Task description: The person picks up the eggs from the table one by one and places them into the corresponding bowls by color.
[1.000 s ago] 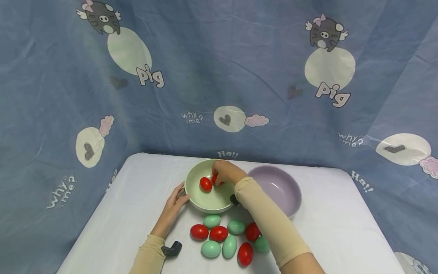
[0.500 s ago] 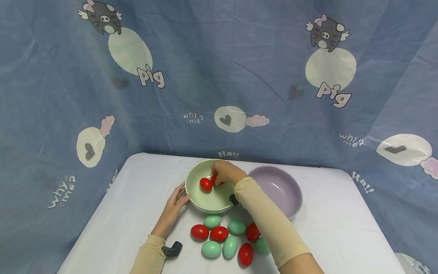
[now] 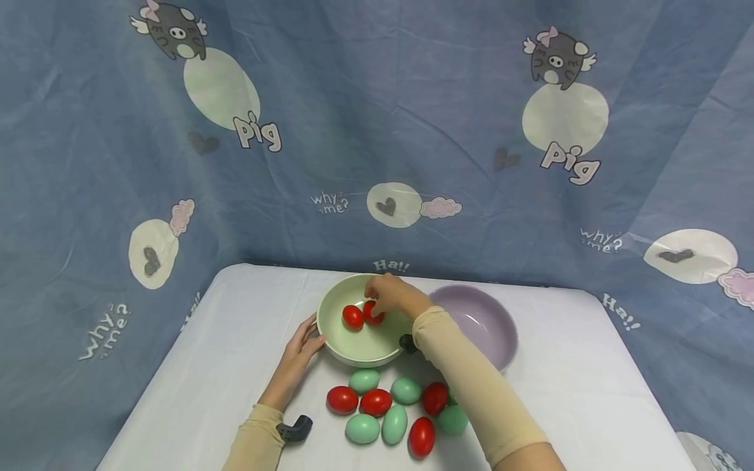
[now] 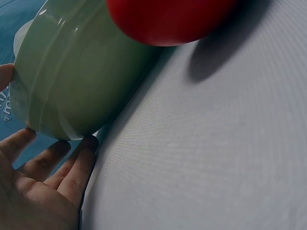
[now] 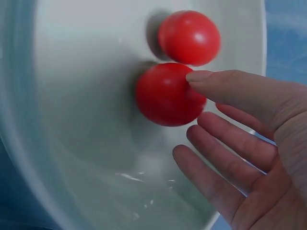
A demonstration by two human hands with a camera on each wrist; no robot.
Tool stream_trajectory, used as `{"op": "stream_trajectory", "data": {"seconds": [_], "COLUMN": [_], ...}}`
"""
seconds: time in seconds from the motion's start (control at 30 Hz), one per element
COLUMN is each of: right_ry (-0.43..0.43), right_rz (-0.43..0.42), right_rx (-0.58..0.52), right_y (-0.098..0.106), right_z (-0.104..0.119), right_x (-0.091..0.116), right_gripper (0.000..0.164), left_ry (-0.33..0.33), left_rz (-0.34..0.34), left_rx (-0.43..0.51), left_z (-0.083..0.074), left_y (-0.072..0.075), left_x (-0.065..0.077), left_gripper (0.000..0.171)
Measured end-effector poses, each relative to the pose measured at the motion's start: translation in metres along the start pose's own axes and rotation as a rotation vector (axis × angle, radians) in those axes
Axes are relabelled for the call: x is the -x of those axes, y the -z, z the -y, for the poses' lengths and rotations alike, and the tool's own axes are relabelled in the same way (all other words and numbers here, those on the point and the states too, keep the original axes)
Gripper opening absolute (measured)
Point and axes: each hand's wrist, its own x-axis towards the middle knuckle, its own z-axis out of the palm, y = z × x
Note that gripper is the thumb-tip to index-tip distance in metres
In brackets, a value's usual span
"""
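A pale green bowl point(image 3: 359, 352) stands at the back of the table with two red eggs inside. My left hand point(image 3: 299, 353) rests against the bowl's left side, fingers extended; the left wrist view shows fingertips point(image 4: 57, 148) at its outer wall. Over the bowl is my right hand point(image 3: 393, 294). In the right wrist view its thumb lies over the edge of one red egg point(image 5: 165, 96), while the other fingers spread loosely beside it. The second red egg point(image 5: 189, 38) sits close by, clear of the fingers.
A purple bowl point(image 3: 497, 324) stands right of the green one, partly behind my right forearm. In front lie several red eggs point(image 3: 376, 402) and several green eggs point(image 3: 394, 424) on the white table point(image 3: 589, 392). A blue patterned curtain point(image 3: 330, 131) hangs behind.
My right hand has loosened around the red egg and shifted slightly right, so more of the egg shows. The left hand stays in place at the bowl.
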Motion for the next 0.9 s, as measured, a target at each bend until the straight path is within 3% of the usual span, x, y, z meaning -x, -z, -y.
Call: {"op": "stream_trajectory", "data": {"seconds": [0.43,0.9], "right_ry": [0.112,0.163], "right_rz": [-0.045,-0.132], "right_rx": [-0.100,-0.202], "right_y": [0.008,-0.001], "right_z": [-0.001,0.008], "right_x": [0.029,0.095], "right_gripper": [0.043,0.041], "left_ry": [-0.012,0.005], "left_rz": [0.005,0.010], "left_rx": [0.020,0.011], "left_z": [0.002,-0.002], "left_y": [0.001,0.000], "left_x": [-0.002,0.001], "left_gripper": [0.061,0.060]}}
